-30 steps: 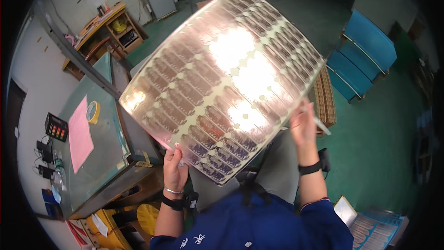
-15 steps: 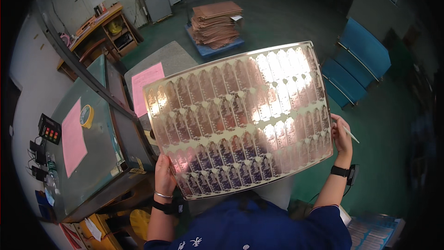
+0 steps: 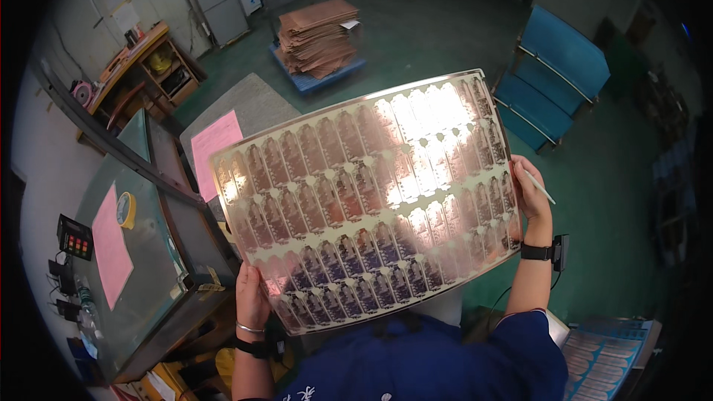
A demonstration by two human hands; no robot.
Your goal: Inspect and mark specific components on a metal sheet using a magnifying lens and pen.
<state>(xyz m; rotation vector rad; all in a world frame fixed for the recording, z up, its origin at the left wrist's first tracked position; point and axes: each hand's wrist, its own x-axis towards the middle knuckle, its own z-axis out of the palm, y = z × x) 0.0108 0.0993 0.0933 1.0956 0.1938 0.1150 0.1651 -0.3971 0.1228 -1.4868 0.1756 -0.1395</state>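
While both arms reach up from below, the left hand (image 3: 252,298) grips the lower left corner of a shiny patterned sheet (image 3: 364,193), and the right hand (image 3: 529,191) clasps its right edge with a white pen (image 3: 541,188) between the fingers. Tilted, the sheet hangs above the floor, right of the bench (image 3: 141,267) with its tape roll (image 3: 125,209).

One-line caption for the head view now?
Both hands, left hand and right hand, hold up a large shiny patterned metal sheet.
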